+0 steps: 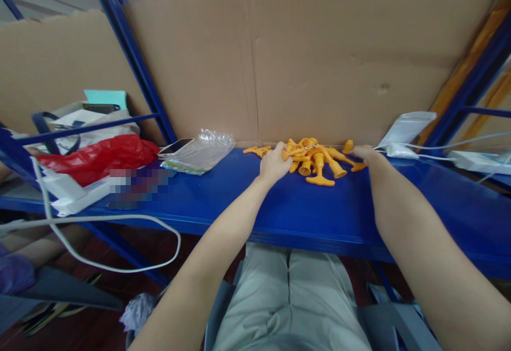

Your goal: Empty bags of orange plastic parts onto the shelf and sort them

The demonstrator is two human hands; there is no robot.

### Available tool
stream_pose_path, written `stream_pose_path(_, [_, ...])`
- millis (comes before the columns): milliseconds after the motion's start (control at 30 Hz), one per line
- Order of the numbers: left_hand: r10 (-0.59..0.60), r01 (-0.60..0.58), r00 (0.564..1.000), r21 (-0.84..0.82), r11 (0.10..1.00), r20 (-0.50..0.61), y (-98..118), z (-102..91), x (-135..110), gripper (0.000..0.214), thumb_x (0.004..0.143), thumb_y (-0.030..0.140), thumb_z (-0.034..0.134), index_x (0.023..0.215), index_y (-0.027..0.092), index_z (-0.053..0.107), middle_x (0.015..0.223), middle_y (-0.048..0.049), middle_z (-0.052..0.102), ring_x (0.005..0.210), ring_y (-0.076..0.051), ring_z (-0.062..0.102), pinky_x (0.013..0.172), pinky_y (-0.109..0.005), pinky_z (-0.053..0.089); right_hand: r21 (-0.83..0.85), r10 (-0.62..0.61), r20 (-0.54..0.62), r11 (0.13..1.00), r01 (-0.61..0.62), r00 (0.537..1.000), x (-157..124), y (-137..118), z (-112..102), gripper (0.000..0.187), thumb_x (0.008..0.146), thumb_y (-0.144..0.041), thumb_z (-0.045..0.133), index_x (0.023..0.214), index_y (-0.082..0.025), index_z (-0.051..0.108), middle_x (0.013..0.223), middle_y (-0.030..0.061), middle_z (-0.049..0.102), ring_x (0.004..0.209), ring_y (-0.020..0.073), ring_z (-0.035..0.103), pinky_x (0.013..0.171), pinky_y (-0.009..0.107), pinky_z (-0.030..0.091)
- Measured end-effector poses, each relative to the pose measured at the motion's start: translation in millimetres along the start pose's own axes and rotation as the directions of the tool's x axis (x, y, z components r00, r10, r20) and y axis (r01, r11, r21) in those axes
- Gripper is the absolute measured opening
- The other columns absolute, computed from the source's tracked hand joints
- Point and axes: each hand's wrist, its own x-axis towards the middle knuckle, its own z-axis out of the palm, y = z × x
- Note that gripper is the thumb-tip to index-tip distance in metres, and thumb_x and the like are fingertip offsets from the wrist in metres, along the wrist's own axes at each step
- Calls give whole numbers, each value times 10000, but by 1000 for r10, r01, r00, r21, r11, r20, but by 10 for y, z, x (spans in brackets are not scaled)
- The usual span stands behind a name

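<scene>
Several orange plastic T-handled pieces with hollow, cup-like ends lie in a loose pile [319,162] on the blue shelf top. At the pile's left side, my left hand [275,164] is closed, its fingers round an orange piece [285,155] that is mostly hidden. My right hand [364,152] is at the right side of the pile. Its fingers are drawn together at a small orange piece [348,146] near the cardboard; the exact grip is hard to make out. One T-handle [320,181] points towards me at the front of the pile.
Cardboard [311,58] walls off the back. To the left lie a clear plastic bag [203,151], a phone [178,147], a red bag [104,157] and a white power strip [90,194] with a looping cable. A white packet [407,130] and cables are at the right.
</scene>
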Motion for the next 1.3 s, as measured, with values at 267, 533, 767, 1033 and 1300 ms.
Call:
stream_pose_path(267, [18,-18,1000,3,1000,-5,-22,14,11,226,843,271,567,1065,241,597,969,-61,710,974,-256,663,827,-335,488,51,169,203,982,-183,964,-328,-217,-295,86,858,-98,557,800,-132,612,1040,147,698,1079,194,609,868,307,434])
stream_pose_path(533, [107,-107,994,-31,994,6,-36,24,10,250,816,258,581,1062,233,616,900,-35,707,896,-231,668,811,-323,492,-48,202,384,979,-199,901,-390,-321,-620,150,943,-197,475,836,-182,579,1160,116,684,1023,146,644,854,284,455])
stream_pose_path(767, [282,-275,958,-104,956,55,-52,71,6,334,780,217,582,1113,220,619,898,-33,700,886,-233,665,840,-343,499,-20,65,382,998,-62,922,-439,-612,-752,148,926,-191,518,970,-141,650,1141,156,693,1012,184,664,879,306,510])
stream_pose_path(1033, [325,-311,945,-223,924,27,-40,60,9,579,770,176,579,1334,258,476,1174,-50,674,1034,-227,657,920,-348,489,207,-209,483,971,121,850,-895,-846,-526,133,797,-228,716,919,-176,727,965,114,743,902,219,700,782,319,560])
stream_pose_path(1300, [331,-310,939,-181,933,98,-23,55,-6,657,810,180,569,1440,247,395,1310,-82,624,1181,-251,604,980,-362,465,461,-507,587,850,254,632,-1459,-706,-92,310,749,-467,738,626,-191,667,641,30,687,524,110,584,497,221,465])
